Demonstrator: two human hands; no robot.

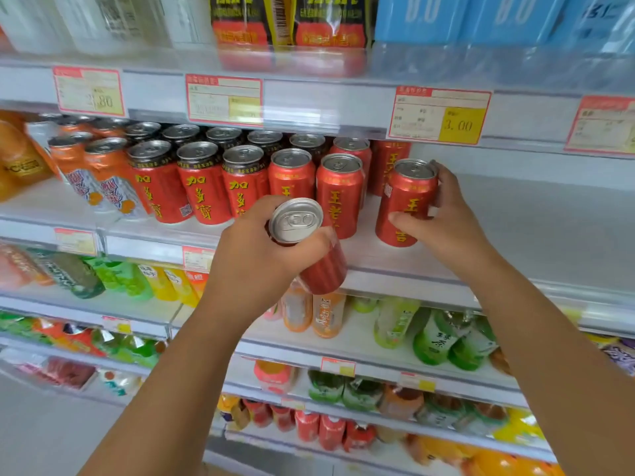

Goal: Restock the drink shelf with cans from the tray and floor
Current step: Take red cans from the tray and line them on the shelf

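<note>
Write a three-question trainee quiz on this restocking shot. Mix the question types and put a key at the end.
1. True or false: the left-hand can, gripped by the left hand, stands upright on the shelf.
2. Where is the right-hand can, gripped by the right hand? A) at the right end of the front row of red cans B) on the top shelf C) among the green bottles below
3. Fill in: the yellow price tag above the right hand reads ____.
Key: 1 false, it is tilted in the air in front of the shelf; 2 A; 3 3.00.
</note>
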